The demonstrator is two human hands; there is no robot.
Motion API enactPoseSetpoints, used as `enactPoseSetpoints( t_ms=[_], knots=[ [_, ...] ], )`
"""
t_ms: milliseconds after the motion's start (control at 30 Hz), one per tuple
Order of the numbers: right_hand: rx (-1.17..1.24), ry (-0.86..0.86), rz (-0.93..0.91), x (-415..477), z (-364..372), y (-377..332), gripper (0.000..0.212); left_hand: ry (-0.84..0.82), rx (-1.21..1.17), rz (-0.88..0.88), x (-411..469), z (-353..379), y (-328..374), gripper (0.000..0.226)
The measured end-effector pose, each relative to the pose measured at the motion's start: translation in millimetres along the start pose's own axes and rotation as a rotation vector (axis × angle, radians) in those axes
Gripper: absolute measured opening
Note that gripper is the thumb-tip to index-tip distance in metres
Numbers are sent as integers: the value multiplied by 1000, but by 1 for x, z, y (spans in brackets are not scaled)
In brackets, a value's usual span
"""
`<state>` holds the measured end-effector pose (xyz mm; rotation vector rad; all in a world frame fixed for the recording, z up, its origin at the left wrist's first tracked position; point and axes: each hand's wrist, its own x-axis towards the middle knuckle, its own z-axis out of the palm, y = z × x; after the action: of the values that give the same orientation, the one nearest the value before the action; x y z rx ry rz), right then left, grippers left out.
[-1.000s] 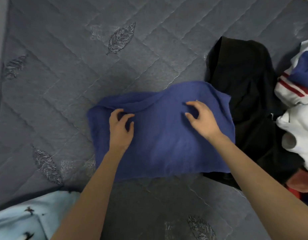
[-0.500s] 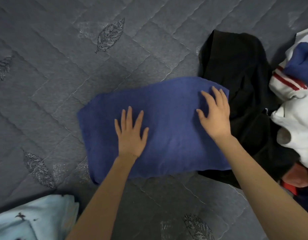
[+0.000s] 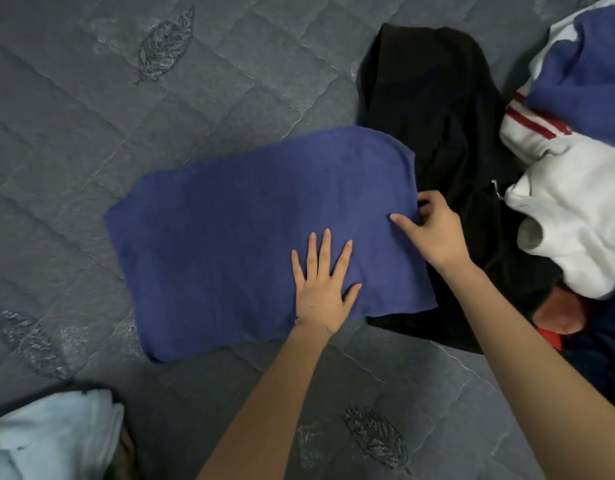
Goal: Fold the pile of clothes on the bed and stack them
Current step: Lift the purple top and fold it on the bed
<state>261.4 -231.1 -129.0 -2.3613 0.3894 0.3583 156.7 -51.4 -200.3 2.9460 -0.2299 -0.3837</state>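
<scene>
On a grey quilted bed (image 3: pixel 126 116) stitched with leaf motifs, a blue cloth (image 3: pixel 247 237) lies spread flat in a rough rectangle, the one piece of laundry being worked. The person's left hand (image 3: pixel 321 289) rests palm-down on the near right part of the blue cloth, its grip fully open, fingers straight and fanned, holding nothing. The right hand (image 3: pixel 435 233) meets the blue cloth at its right edge, where the grip is closed on the fabric: the thumb lies on top of the cloth and the curled fingers (image 3: pixel 437 204) tuck in at the hem, pinching it. Both bare forearms reach in from the near side of the blue cloth. A black garment (image 3: pixel 430 98) sprawls just right of and beyond the blue cloth, with part of it running under the cloth's right edge. Farther right of the blue cloth, lying against the black garment, is a crumpled heap of white clothes (image 3: pixel 572 209), one piece marked with red stripes (image 3: pixel 538 124) and a blue panel. An orange-red piece (image 3: pixel 562 315) shows at the near end of that heap. Well apart from the blue cloth, off its near left corner, a pale blue garment (image 3: pixel 49 438) lies partly cut off by the frame.
</scene>
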Motion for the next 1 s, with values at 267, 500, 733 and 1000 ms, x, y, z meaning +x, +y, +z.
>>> enactPoseSetpoints(
  t_ms=[267, 500, 733, 1000],
  knots=[
    [-32, -289, 42, 11, 13, -20, 58, 187, -493, -115, -20, -16, 30, 40],
    [105, -275, 99, 25, 20, -30, 53, 178, -387, 32, -24, -2, 38, 56],
    [126, -194, 2, 42, 27, -42, 56, 67, -284, -3, -6, 0, 79, 76],
    [263, -100, -162, 21, 50, -81, 24, 374, -1003, -215, -29, -24, 42, 16]
  ],
)
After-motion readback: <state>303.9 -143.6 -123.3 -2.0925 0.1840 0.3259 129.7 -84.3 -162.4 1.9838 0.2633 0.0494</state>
